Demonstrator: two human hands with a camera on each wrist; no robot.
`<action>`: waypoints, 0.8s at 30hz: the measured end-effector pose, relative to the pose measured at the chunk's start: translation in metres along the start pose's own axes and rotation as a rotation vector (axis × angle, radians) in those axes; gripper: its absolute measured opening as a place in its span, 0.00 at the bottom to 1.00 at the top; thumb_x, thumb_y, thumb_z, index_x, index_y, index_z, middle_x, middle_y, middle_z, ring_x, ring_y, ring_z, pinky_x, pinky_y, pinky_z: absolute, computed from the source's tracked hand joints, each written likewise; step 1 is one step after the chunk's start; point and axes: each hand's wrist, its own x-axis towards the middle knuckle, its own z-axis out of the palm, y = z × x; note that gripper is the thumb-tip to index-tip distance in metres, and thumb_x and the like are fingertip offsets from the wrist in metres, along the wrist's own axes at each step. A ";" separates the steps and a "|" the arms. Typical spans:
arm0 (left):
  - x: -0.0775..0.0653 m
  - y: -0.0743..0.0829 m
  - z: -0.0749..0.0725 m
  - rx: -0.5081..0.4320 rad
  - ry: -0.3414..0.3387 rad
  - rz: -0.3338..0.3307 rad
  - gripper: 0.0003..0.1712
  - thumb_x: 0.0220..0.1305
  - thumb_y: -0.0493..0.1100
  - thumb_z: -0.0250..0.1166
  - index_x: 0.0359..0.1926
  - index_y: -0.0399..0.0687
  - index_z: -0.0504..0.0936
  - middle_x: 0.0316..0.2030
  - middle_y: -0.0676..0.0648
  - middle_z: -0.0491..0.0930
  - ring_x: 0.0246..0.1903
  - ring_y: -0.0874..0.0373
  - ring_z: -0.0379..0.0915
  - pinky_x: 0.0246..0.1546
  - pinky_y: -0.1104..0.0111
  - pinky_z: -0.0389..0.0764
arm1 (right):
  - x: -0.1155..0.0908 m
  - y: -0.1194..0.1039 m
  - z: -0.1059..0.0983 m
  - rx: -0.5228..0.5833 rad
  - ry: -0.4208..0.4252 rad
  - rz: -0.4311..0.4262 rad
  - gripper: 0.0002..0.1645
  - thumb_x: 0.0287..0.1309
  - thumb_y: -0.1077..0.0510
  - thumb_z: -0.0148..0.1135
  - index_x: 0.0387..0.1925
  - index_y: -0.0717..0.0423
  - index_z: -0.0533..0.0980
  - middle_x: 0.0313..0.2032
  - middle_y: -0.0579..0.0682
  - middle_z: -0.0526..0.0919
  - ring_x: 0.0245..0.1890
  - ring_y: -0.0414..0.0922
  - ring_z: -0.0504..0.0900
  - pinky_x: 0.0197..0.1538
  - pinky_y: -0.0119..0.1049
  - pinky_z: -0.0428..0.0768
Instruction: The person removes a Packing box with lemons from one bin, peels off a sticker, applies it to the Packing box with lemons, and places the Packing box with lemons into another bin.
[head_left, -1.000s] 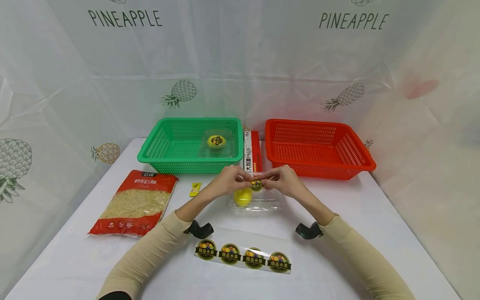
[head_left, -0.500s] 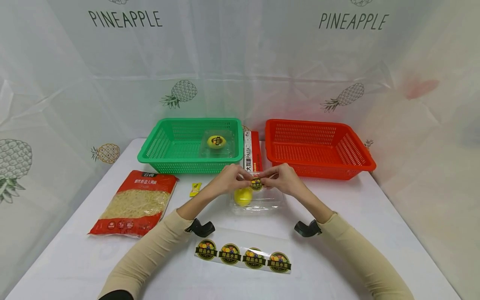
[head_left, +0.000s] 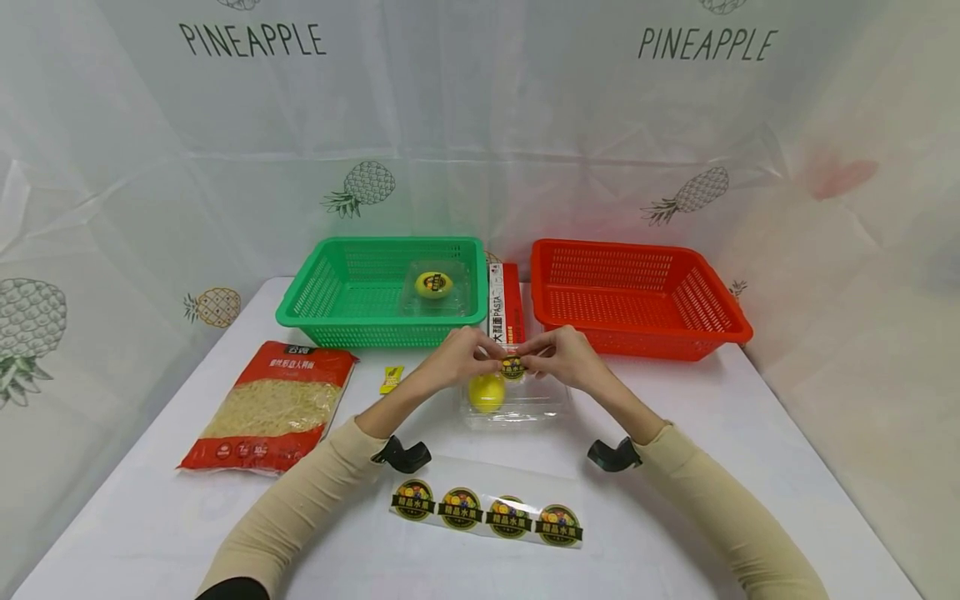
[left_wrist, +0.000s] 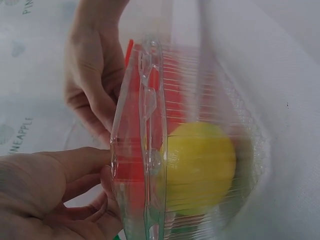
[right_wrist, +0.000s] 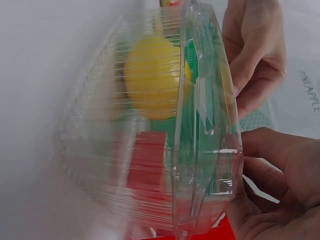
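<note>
A clear plastic clamshell box [head_left: 542,408] stands closed on the table, with a yellow lemon [head_left: 487,393] inside its left half. On the lid lies a round black-and-gold fruit sticker [head_left: 513,367]. My left hand [head_left: 459,358] pinches the sticker's left edge between thumb and fingers, right at the lid. Opposite it, my right hand [head_left: 564,360] holds the right edge the same way. Seen from the left wrist, the fingertips meet the lid above the lemon [left_wrist: 202,170]. The right wrist view has the box's ribbed wall [right_wrist: 100,150] beside both hands.
Behind stand a green basket [head_left: 352,335], holding another boxed lemon [head_left: 433,284] with a sticker, and a red basket [head_left: 637,340]. A pasta box [head_left: 504,304] lies between them. Left are a pasta bag [head_left: 270,408] and yellow packet [head_left: 392,379]; in front, a sticker sheet [head_left: 495,471].
Both hands stay at the sticker on the lid, with only tiny shifts of the fingers and wrists. The box, baskets and sticker sheet have kept their places.
</note>
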 end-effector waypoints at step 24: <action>0.001 0.000 0.004 0.014 0.002 -0.004 0.12 0.60 0.38 0.69 0.45 0.40 0.88 0.41 0.45 0.88 0.37 0.54 0.83 0.37 0.73 0.83 | 0.002 -0.002 0.004 -0.082 0.006 0.023 0.10 0.58 0.62 0.68 0.42 0.60 0.86 0.36 0.57 0.89 0.31 0.53 0.87 0.36 0.45 0.87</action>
